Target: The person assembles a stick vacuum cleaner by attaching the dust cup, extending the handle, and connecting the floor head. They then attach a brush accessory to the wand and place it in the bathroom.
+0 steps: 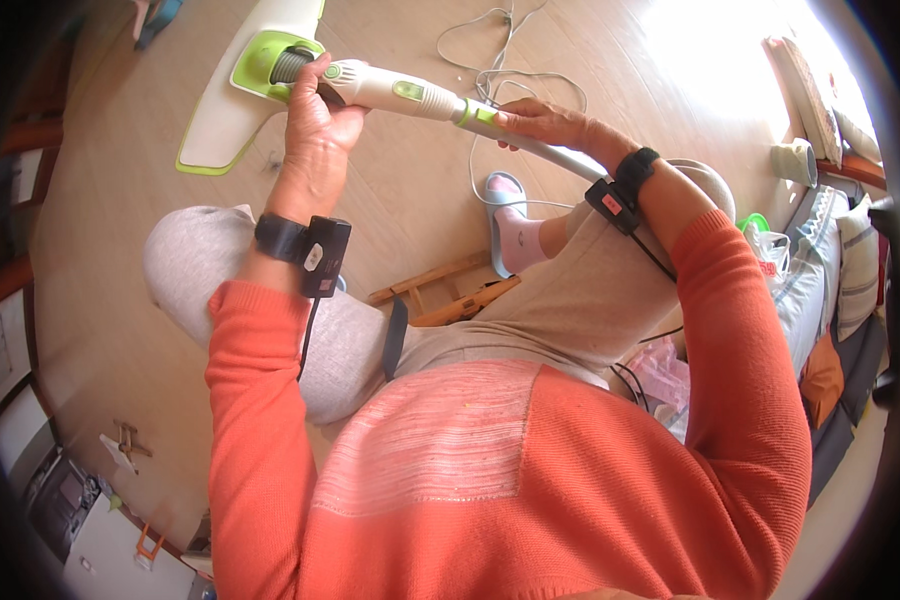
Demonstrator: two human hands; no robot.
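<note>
Clasps mop (395,92) at eleven o'clock with left hand (320,118), pinches pole (562,156) at one with right hand (545,123). Could snag cord (490,76) at twelve if swung low.

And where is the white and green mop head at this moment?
In the head view, the mop head is at upper left, just left of the left hand and joined to the white handle by a grey ribbed joint.
</note>
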